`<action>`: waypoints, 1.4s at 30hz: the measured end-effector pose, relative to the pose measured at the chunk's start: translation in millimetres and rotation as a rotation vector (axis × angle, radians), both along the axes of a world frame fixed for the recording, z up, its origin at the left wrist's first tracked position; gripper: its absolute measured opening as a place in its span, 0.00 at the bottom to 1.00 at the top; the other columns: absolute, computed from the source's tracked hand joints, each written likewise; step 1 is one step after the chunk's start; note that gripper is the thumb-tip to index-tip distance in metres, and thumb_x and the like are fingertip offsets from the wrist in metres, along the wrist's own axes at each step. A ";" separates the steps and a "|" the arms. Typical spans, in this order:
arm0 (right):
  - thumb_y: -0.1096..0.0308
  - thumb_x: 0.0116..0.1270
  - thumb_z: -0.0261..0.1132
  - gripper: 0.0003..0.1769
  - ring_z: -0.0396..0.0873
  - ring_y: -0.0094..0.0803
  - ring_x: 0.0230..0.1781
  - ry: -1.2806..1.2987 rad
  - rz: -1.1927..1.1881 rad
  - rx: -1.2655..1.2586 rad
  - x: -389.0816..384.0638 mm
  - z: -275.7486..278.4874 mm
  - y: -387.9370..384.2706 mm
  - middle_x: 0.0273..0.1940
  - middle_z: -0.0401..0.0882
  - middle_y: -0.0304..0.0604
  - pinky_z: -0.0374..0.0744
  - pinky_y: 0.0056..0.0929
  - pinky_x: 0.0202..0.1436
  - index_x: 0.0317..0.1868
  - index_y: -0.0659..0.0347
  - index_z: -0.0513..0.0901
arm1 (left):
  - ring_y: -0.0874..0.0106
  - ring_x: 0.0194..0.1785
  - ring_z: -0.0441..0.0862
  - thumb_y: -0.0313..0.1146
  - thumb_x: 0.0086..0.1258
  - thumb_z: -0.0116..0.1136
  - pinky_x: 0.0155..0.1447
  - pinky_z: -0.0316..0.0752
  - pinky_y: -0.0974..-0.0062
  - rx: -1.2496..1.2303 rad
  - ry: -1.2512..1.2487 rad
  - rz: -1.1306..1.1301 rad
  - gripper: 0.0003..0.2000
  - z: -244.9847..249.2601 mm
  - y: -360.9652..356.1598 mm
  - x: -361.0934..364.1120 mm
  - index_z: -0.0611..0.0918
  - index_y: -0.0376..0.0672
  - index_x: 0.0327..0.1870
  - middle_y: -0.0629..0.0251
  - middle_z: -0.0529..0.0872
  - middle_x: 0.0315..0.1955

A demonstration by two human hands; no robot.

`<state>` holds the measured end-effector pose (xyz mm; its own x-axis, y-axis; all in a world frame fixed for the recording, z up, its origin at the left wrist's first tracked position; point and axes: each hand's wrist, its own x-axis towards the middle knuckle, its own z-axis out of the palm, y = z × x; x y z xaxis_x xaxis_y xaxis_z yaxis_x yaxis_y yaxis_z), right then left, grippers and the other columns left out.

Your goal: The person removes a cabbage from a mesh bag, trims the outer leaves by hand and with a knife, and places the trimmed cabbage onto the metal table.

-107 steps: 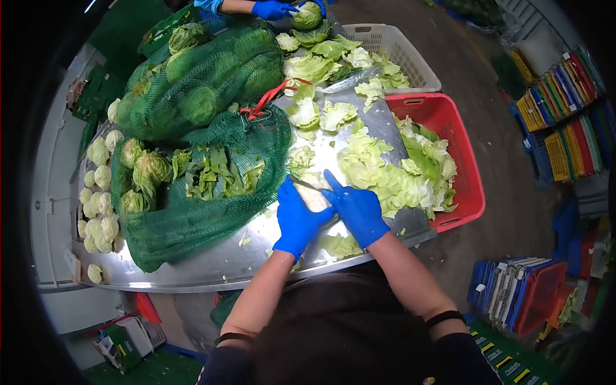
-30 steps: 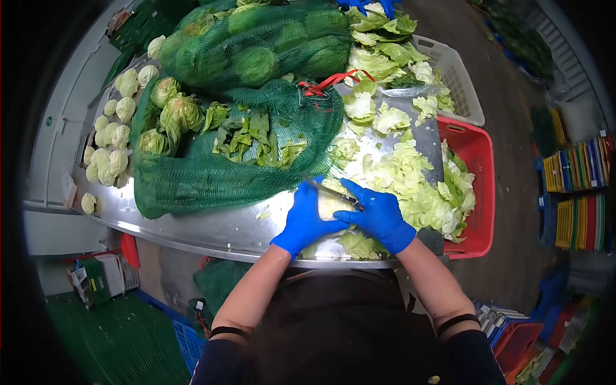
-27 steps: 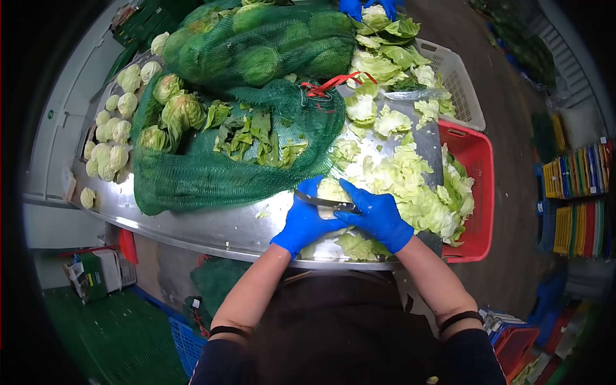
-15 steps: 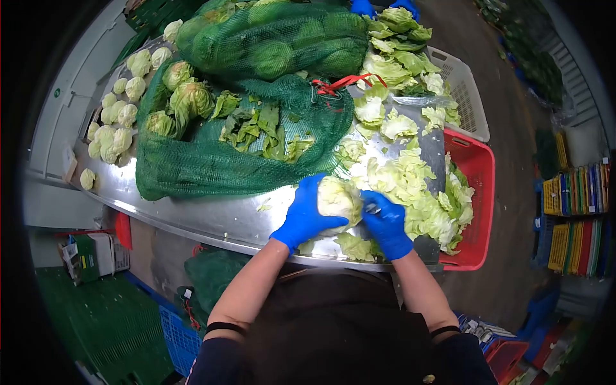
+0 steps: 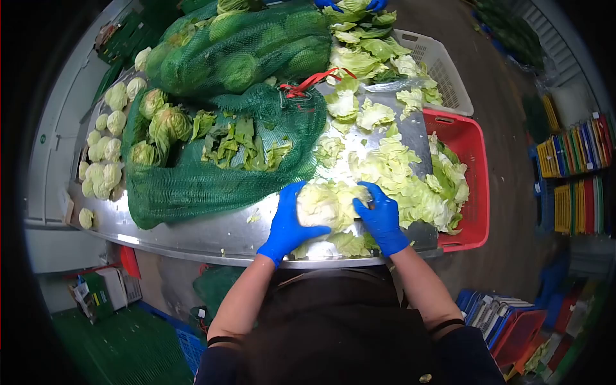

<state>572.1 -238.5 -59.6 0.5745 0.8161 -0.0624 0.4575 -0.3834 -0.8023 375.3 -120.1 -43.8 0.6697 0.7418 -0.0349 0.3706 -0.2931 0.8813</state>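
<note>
My left hand point(image 5: 287, 224), in a blue glove, is wrapped round the left side of a pale cabbage head point(image 5: 317, 204) near the table's front edge. On the head's right side, my right hand point(image 5: 380, 218), also gloved in blue, has its fingers closed on a pale outer leaf point(image 5: 350, 196). Loose cabbage leaves point(image 5: 391, 168) lie to the right of the hands. Behind them is an opened green net sack point(image 5: 192, 192) with whole heads and torn leaves on it. Whether my right hand also holds a tool is hidden.
A full net sack point(image 5: 256, 54) lies at the back. Trimmed heads point(image 5: 102, 179) stand along the table's left. A red crate point(image 5: 477, 186) with leaves and a white crate point(image 5: 449, 70) stand at the right. A co-worker's blue-gloved hands point(image 5: 377, 5) show at the top edge.
The camera view has shifted and turned. My right hand has come away from the head's side with a leaf pulled outward. The shiny object seen earlier at my right fingers no longer shows.
</note>
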 end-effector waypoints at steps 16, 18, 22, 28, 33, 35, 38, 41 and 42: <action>0.51 0.58 0.67 0.22 0.82 0.46 0.31 0.110 0.032 0.005 -39.0 -13.9 1.0 0.32 0.83 0.52 0.79 0.40 0.37 0.43 0.60 0.83 | 0.62 0.66 0.65 0.35 0.41 0.82 0.69 0.64 0.64 -0.391 -0.120 0.245 0.52 5.5 -19.8 -15.4 0.59 0.36 0.68 0.52 0.66 0.62; 0.55 0.59 0.64 0.17 0.81 0.48 0.24 0.093 -0.046 -0.076 -12.8 -26.4 -3.4 0.24 0.81 0.52 0.78 0.43 0.31 0.35 0.63 0.81 | 0.63 0.65 0.67 0.34 0.40 0.82 0.68 0.66 0.65 -0.369 -0.101 0.227 0.50 -1.1 -15.9 -25.1 0.61 0.37 0.67 0.54 0.67 0.61; 0.40 0.60 0.63 0.33 0.83 0.48 0.29 0.003 0.023 -0.198 -11.8 20.3 1.5 0.27 0.83 0.50 0.79 0.40 0.35 0.52 0.61 0.78 | 0.63 0.64 0.68 0.34 0.39 0.82 0.68 0.66 0.66 -0.176 -0.072 0.134 0.48 -0.6 -22.8 -24.8 0.65 0.37 0.64 0.57 0.69 0.59; 0.41 0.61 0.63 0.31 0.84 0.47 0.32 0.089 0.168 0.033 -34.0 27.9 13.3 0.30 0.84 0.50 0.80 0.40 0.38 0.54 0.57 0.79 | 0.62 0.64 0.67 0.35 0.37 0.82 0.70 0.62 0.66 0.052 -0.095 0.092 0.46 22.7 -25.4 -11.1 0.67 0.36 0.62 0.58 0.69 0.58; 0.46 0.62 0.66 0.23 0.81 0.41 0.24 0.137 0.027 0.046 -6.4 32.3 5.1 0.24 0.81 0.46 0.79 0.36 0.31 0.49 0.54 0.82 | 0.64 0.63 0.68 0.34 0.38 0.81 0.69 0.64 0.66 -0.157 -0.249 0.184 0.47 35.3 -13.4 -20.4 0.65 0.36 0.63 0.57 0.69 0.58; 0.46 0.61 0.67 0.26 0.81 0.39 0.24 0.206 0.103 0.036 -20.7 70.8 9.4 0.25 0.81 0.46 0.79 0.35 0.31 0.52 0.55 0.81 | 0.64 0.63 0.69 0.34 0.38 0.81 0.68 0.65 0.66 -0.114 -0.225 0.168 0.47 42.7 -9.7 -18.3 0.65 0.36 0.64 0.57 0.70 0.58; 0.51 0.57 0.72 0.31 0.82 0.31 0.29 0.220 0.261 0.139 -29.7 71.5 15.6 0.32 0.84 0.44 0.79 0.29 0.35 0.59 0.57 0.78 | 0.65 0.63 0.69 0.34 0.38 0.81 0.68 0.65 0.66 -0.078 -0.215 0.105 0.48 47.0 -7.8 -15.5 0.65 0.37 0.64 0.58 0.70 0.59; 0.60 0.57 0.74 0.27 0.82 0.26 0.29 0.133 0.296 0.236 -29.1 66.5 12.1 0.34 0.85 0.43 0.80 0.26 0.36 0.56 0.59 0.81 | 0.65 0.63 0.69 0.34 0.38 0.81 0.67 0.66 0.67 -0.173 -0.191 0.133 0.48 50.2 -9.9 -15.7 0.65 0.36 0.64 0.58 0.69 0.59; 0.62 0.58 0.73 0.24 0.82 0.27 0.28 0.020 0.342 0.315 -29.4 64.5 10.7 0.34 0.85 0.43 0.80 0.26 0.35 0.54 0.59 0.81 | 0.66 0.63 0.68 0.35 0.37 0.81 0.68 0.66 0.66 -0.208 -0.215 0.140 0.48 50.3 -12.3 -13.6 0.65 0.36 0.64 0.58 0.69 0.59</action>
